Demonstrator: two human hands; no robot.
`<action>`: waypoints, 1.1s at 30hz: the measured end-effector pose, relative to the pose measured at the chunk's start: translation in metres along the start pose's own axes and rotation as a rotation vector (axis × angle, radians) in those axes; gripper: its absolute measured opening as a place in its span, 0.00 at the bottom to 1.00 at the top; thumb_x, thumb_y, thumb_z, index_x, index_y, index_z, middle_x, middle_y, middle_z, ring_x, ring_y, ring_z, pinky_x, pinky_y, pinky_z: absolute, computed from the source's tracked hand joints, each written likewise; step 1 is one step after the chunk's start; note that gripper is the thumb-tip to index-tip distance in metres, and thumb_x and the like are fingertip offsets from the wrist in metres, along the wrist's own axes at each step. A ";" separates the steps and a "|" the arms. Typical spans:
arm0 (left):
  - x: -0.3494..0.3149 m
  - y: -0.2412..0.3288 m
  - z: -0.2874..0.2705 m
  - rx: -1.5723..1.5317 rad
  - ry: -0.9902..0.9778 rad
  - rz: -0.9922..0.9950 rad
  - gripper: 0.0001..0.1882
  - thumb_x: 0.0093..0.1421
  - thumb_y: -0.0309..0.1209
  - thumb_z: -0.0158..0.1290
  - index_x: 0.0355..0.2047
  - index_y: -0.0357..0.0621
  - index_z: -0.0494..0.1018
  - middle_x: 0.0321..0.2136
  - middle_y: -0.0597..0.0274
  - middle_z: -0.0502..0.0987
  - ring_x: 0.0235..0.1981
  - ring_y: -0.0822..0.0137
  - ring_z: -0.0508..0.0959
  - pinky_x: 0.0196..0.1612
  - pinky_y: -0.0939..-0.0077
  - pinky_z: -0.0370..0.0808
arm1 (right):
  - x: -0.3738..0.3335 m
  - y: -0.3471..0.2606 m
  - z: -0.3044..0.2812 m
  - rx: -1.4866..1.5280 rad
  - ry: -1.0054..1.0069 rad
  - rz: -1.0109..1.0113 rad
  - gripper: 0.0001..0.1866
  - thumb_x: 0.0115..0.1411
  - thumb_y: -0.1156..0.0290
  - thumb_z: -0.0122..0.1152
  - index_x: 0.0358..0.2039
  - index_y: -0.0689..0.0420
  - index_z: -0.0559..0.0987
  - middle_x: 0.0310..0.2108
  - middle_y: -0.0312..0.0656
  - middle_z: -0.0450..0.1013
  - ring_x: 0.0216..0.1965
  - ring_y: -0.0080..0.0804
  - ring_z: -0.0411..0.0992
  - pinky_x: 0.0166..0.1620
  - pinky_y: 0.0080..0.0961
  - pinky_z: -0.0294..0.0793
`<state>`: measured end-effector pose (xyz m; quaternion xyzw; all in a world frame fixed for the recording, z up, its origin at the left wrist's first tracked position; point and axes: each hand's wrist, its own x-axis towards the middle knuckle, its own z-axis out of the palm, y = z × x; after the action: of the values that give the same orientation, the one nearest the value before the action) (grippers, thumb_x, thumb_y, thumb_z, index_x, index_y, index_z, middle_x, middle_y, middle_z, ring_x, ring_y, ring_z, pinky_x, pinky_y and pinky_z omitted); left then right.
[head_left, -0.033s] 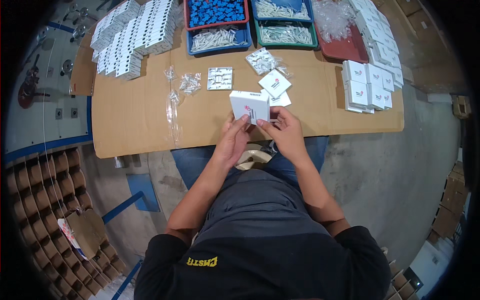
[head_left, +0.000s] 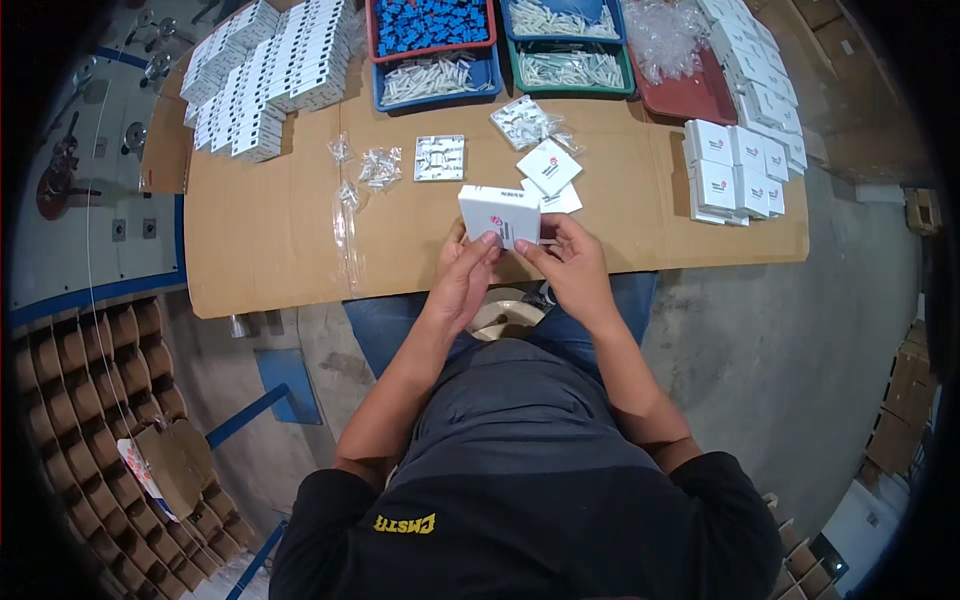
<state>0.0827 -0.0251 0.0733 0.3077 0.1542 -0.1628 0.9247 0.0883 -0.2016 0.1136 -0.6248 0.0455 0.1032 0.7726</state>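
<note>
Both of my hands hold a white square box (head_left: 500, 212) with a small red mark, tilted up above the table's near edge. My left hand (head_left: 463, 275) is closed on its lower left part, thumb on the front face. My right hand (head_left: 577, 268) grips the lower right corner, with its thumb pressed on the front and the fingers partly hidden behind. Just beyond lie a white square frame with inner fittings (head_left: 440, 158) and two overlapping white square panels (head_left: 549, 167). Behind those panels rests another white frame (head_left: 520, 122), beside a crumpled clear plastic bag (head_left: 562, 138).
Small clear bags of parts (head_left: 380, 167) lie left on the cardboard-covered table (head_left: 260, 230). Trays of blue pieces (head_left: 430, 25) and white pieces (head_left: 570, 68) stand at the back, with a red tray (head_left: 690, 100) of clear bags. White boxes are stacked left (head_left: 240, 125) and right (head_left: 715, 187).
</note>
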 end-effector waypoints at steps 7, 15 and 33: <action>0.004 0.002 -0.007 0.241 -0.133 0.165 0.17 0.67 0.27 0.60 0.54 0.38 0.74 0.49 0.59 0.81 0.52 0.68 0.79 0.59 0.68 0.73 | -0.011 -0.011 -0.009 -0.362 -0.034 -0.097 0.15 0.62 0.75 0.70 0.48 0.66 0.79 0.40 0.41 0.81 0.40 0.24 0.78 0.45 0.23 0.79; 0.011 -0.004 0.011 0.586 0.116 0.126 0.13 0.67 0.30 0.61 0.49 0.36 0.79 0.41 0.61 0.83 0.42 0.75 0.80 0.47 0.76 0.76 | -0.014 -0.017 -0.010 -0.727 0.124 -0.347 0.39 0.49 0.65 0.79 0.61 0.58 0.73 0.66 0.56 0.63 0.69 0.49 0.61 0.66 0.43 0.66; 0.003 -0.015 -0.017 0.910 -0.097 -0.104 0.24 0.73 0.32 0.53 0.65 0.39 0.67 0.53 0.54 0.77 0.47 0.69 0.80 0.52 0.75 0.76 | -0.002 -0.059 -0.391 -0.811 1.115 -0.454 0.29 0.58 0.62 0.76 0.57 0.60 0.78 0.55 0.50 0.77 0.56 0.43 0.75 0.58 0.37 0.73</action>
<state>0.0761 -0.0263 0.0512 0.6663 0.0387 -0.2742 0.6924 0.1222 -0.5946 0.0869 -0.8159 0.2599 -0.3848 0.3444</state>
